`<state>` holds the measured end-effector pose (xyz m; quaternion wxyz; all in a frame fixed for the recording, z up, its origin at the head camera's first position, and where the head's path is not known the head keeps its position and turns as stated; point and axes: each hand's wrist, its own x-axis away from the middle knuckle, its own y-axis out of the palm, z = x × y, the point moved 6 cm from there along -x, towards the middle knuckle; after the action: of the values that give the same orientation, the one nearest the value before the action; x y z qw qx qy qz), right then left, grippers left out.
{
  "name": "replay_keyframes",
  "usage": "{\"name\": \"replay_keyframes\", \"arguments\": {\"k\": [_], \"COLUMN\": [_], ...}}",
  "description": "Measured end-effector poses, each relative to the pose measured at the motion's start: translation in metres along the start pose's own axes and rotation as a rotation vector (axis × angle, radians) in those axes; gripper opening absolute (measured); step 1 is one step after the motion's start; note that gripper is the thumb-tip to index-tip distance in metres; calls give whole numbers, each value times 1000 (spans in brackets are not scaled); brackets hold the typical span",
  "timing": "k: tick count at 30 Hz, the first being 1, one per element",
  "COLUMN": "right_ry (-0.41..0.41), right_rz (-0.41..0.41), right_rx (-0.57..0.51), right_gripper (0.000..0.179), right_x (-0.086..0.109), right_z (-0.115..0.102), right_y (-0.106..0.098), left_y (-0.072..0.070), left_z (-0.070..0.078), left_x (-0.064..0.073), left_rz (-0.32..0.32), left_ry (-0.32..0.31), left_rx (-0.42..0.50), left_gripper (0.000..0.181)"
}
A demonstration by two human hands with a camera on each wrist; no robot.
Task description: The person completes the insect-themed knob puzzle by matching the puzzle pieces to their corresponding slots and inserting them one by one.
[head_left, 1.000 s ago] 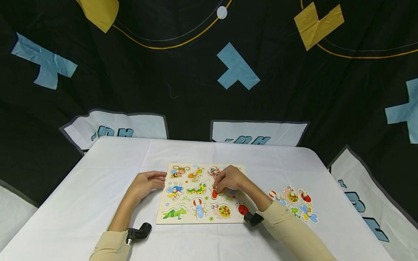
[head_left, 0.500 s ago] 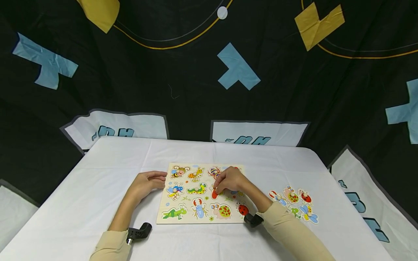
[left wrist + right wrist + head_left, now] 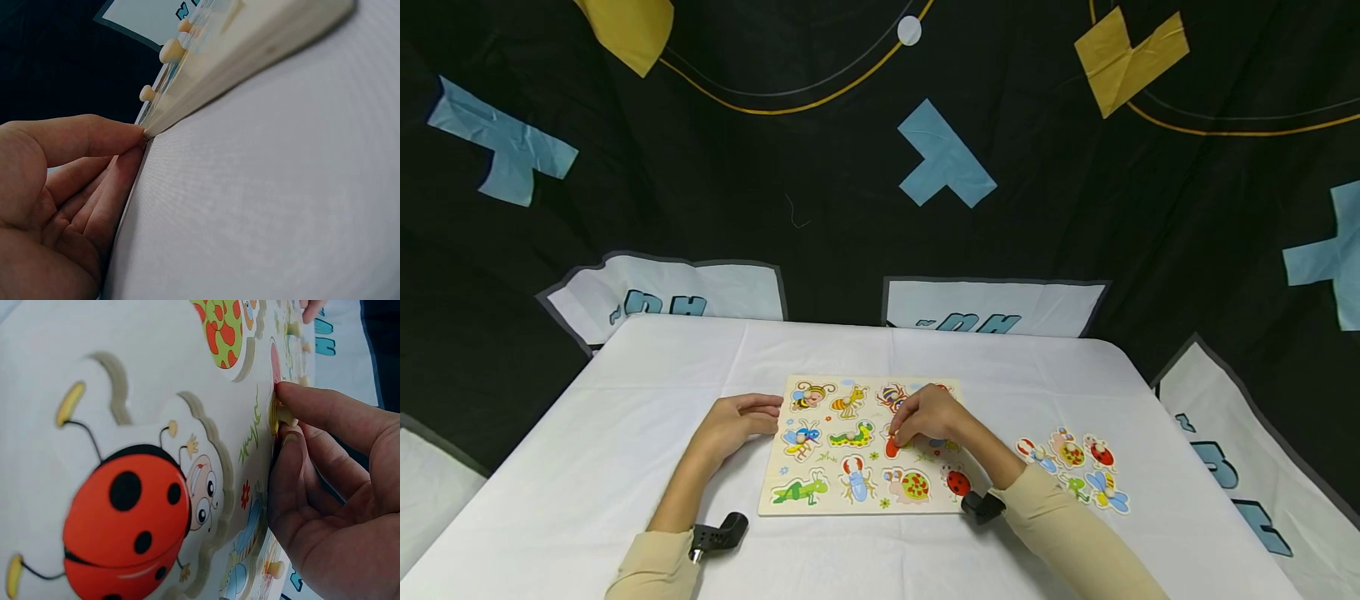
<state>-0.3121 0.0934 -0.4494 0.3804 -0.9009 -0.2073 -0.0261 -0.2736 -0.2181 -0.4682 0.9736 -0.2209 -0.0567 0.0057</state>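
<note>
A wooden insect peg puzzle board (image 3: pixel 820 510) lies flat on the table. My right hand (image 3: pixel 931 414) is over its middle right, thumb and finger pinching the small knob (image 3: pixel 285 415) of a red puzzle piece (image 3: pixel 892 448); the hand hides most of this piece, so I cannot tell how fully it is seated. At the board's left edge, my left hand (image 3: pixel 730 427) touches the rim with extended fingertips. In the left wrist view, thumb and fingertips meet at the board's side (image 3: pixel 206 94). Knobs (image 3: pixel 172 51) stick up from pieces set in the board.
Several loose insect pieces, among them a ladybug (image 3: pixel 1101 451), a snail (image 3: pixel 1070 447) and a blue-winged insect (image 3: pixel 1107 491), lie right of the board. The printed ladybug recess (image 3: pixel 128 519) holds no piece. White cloth (image 3: pixel 865 558) covers the table; a dark curtain hangs behind.
The right hand has dipped very slightly toward the board, still pinching the red piece at the same spot. The left hand has stayed at the board's edge.
</note>
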Motion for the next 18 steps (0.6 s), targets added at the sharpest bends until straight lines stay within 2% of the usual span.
{"name": "replay_keyframes", "arguments": {"k": [18], "right_ry": [2], "right_rz": [6], "right_rx": [-20], "right_gripper": [12], "right_x": [0], "right_z": [4], "right_y": [1], "left_y": [-1], "left_z": [0], "left_x": [-2], "left_rz": [17], "left_ry": [-2], "left_rx": [-50], "left_gripper": [47]}}
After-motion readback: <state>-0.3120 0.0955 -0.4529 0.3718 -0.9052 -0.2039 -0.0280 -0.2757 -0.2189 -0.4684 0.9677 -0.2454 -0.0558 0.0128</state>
